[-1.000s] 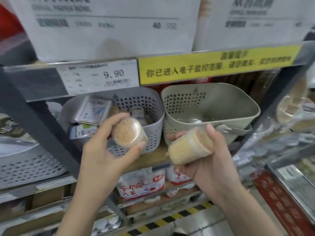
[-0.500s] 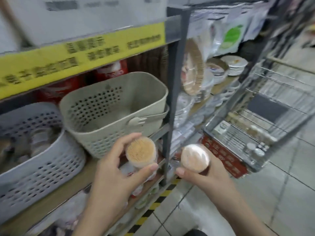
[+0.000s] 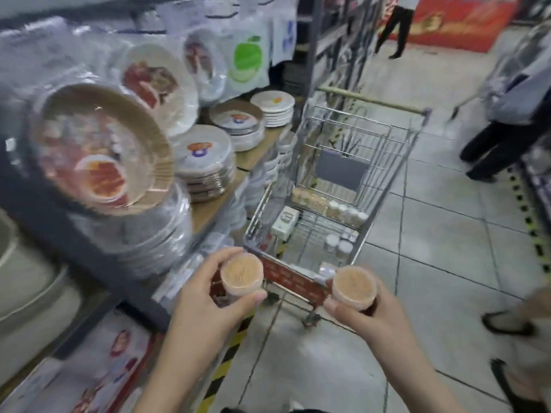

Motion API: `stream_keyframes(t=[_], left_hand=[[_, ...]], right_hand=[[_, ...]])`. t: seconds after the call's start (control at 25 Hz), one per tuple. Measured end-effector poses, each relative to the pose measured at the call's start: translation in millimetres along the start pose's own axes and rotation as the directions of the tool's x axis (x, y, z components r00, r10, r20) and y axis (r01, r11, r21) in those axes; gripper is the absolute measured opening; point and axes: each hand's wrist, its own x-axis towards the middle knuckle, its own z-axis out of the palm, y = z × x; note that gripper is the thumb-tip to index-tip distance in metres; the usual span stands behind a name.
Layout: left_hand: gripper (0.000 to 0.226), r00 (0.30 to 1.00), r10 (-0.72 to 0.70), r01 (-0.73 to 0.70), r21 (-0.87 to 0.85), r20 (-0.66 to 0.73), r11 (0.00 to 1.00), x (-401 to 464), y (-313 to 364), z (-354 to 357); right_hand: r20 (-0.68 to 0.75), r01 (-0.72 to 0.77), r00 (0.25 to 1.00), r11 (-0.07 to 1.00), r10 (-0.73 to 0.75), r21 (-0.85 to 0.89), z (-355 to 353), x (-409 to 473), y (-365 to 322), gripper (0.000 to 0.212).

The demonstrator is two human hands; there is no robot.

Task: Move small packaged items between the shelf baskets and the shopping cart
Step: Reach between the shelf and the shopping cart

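Observation:
My left hand (image 3: 205,305) grips a round clear tub of toothpicks (image 3: 241,274), its tan top facing me. A second toothpick tub (image 3: 354,287) of the same kind sits in my right hand (image 3: 366,320). Both tubs hover just short of the near end of a wire shopping cart (image 3: 384,186) that stands in the aisle ahead. Inside the cart lie several small tubs (image 3: 346,213), a white box (image 3: 285,222) and a tan pack. The shelf baskets are out of view except for a grey rim at the far left edge.
Shelves with stacked and wrapped paper plates (image 3: 205,156) run along the left. A person in dark trousers (image 3: 492,144) stands right of the cart, another walks at the far end (image 3: 396,25). Feet in dark shoes (image 3: 507,326) show at the right edge. Yellow-black floor tape borders the shelf.
My view has swung right, from the shelf baskets to the aisle and the cart. Both hands kept their tubs and now hold them before the cart's near end.

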Motion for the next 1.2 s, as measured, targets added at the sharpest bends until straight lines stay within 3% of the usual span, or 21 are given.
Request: stream_keyframes(t=[0.08, 0.28, 0.56, 0.76, 0.92, 1.2], left_hand=[[0.052, 0.999, -0.029, 0.029, -0.003, 0.027, 1.000, 25.8, -3.2, 22.8], [0.053, 0.989, -0.118, 0.119, -0.008, 0.093, 0.993, 106.1, -17.1, 56.4], [0.052, 0.978, -0.157, 0.146, 0.090, 0.140, 0.985, 264.5, -48.1, 101.8], [0.053, 0.968, -0.142, 0.105, 0.180, 0.207, 0.978, 363.0, -67.7, 146.8], [0.055, 0.943, -0.238, 0.189, 0.215, 0.234, 0.958, 413.1, -99.2, 182.6], [0.060, 0.935, -0.342, 0.289, 0.364, 0.091, 0.886, 498.9, -200.3, 272.6]], right_hand=[[-0.039, -0.017, 0.999, 1.000, 0.017, 0.007, -19.9, 19.0, 6.0, 0.056], [-0.071, -0.085, 0.994, 0.995, 0.088, 0.051, -45.7, 89.4, 22.4, 0.035], [-0.126, -0.154, 0.980, 0.988, 0.154, 0.012, -54.0, 230.3, 26.0, 0.040], [-0.251, -0.210, 0.948, 0.977, 0.197, -0.025, -64.5, 325.9, 37.0, 0.048], [-0.208, -0.275, 0.946, 0.956, 0.251, -0.099, -78.0, 397.8, 54.6, 0.033], [-0.094, -0.419, 0.908, 0.894, 0.409, -0.156, -94.9, 544.3, 152.9, 0.037]])
